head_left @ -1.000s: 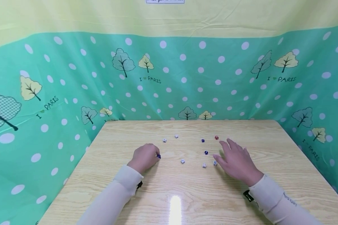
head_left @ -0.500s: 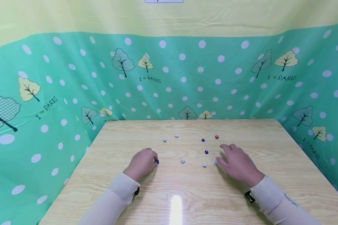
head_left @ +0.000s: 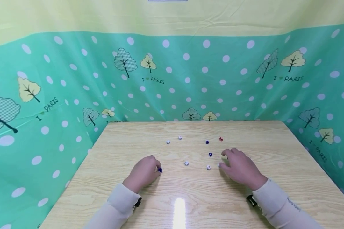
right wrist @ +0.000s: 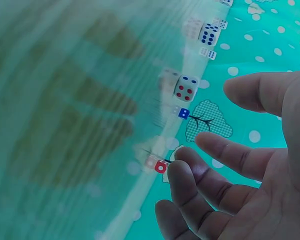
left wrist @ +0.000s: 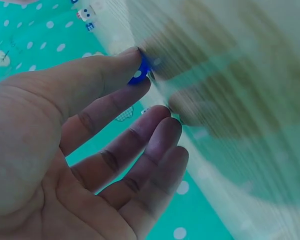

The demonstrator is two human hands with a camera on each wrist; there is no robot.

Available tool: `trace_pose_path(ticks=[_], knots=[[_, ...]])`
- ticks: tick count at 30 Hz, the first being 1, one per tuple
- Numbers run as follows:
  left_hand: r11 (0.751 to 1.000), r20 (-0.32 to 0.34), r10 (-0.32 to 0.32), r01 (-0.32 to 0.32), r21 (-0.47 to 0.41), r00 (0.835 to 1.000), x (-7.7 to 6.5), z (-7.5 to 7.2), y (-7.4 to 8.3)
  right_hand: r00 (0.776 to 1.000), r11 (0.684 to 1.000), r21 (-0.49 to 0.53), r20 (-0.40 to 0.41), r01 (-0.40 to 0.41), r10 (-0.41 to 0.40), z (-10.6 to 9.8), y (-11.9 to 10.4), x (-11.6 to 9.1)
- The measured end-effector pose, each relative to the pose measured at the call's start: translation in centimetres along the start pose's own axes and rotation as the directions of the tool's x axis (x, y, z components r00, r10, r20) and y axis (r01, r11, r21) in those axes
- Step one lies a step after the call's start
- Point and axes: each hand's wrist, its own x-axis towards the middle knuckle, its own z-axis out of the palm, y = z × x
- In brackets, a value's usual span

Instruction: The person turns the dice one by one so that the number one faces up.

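Note:
Between thumb and forefinger, my left hand (head_left: 142,173) pinches a blue die (head_left: 160,170) low over the wooden table. Seen from the left wrist, the blue die (left wrist: 138,75) sits at the fingertips, the other fingers loosely bent beside it. My right hand (head_left: 242,169) hovers with thumb and fingers apart, holding nothing. Its thumb tip partly covers a white die (head_left: 218,165). In the right wrist view a white die (right wrist: 186,88) stands beyond the gap between thumb and forefinger. Left of that hand are another white die (head_left: 208,167) and a blue die (head_left: 210,154).
Farther back on the table (head_left: 126,136) lie a red die (head_left: 221,139) and a blue die (head_left: 207,142). White dice are spread toward the left, one in the middle (head_left: 186,163). A green dotted cloth (head_left: 186,79) encloses the table's back and sides.
My left hand has slid toward me with the pinched blue die. My right hand has drawn back a little, its thumb now covering more of the nearby white die.

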Motion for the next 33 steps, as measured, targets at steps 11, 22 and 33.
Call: trace_pose_path(ticks=[11,22,33], knots=[[0.999,-0.015,0.025,-0.026,-0.033,1.0,-1.7,0.1,0.4,0.999,1.0,0.016,0.049,-0.019,0.018,0.4,0.3,0.0],[0.998,-0.033,0.037,-0.039,-0.042,0.999,-3.0,0.3,0.8,0.998,1.0,0.02,0.064,-0.011,0.01,0.3,0.0,0.1],[0.995,-0.045,0.022,-0.026,-0.091,0.999,-3.3,0.6,0.5,0.996,1.0,0.029,0.09,-0.01,0.007,0.5,0.2,0.4]])
